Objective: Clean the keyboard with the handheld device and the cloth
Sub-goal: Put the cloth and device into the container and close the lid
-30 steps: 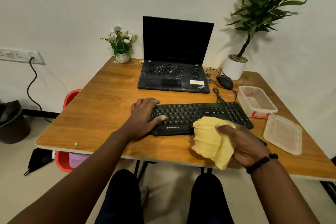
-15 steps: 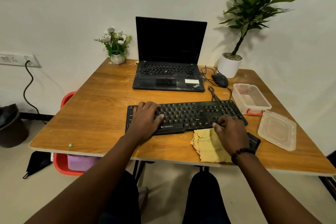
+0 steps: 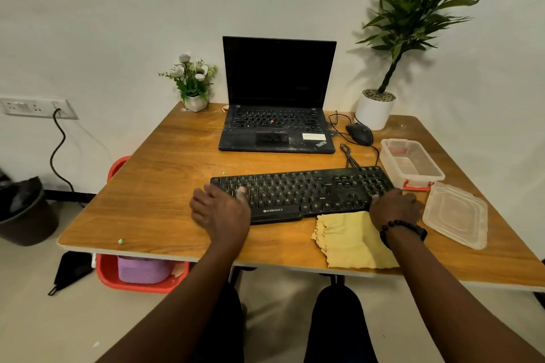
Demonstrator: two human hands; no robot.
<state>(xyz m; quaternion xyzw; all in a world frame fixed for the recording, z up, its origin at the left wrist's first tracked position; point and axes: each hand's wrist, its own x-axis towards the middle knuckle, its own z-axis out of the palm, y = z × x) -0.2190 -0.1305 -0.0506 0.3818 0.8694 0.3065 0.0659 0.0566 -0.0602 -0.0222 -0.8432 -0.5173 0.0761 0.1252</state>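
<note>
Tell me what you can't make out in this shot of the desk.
Head view only:
- The handheld device: not identifiable anywhere in view.
- Right hand fingers: hidden behind the hand's back at the keyboard end.
- Cloth right edge: covered by the forearm.
- Key legends: too small to read.

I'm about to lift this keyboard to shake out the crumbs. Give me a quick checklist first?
1. Left hand on the black Zebronics keyboard: ok, at its left end.
2. Right hand at its right end: ok.
3. Yellow cloth off the keys: ok, lying in front.
4. Keyboard cable slack: cannot tell.
5. Clear plastic box clear of keyboard: not ok, very close.
</note>
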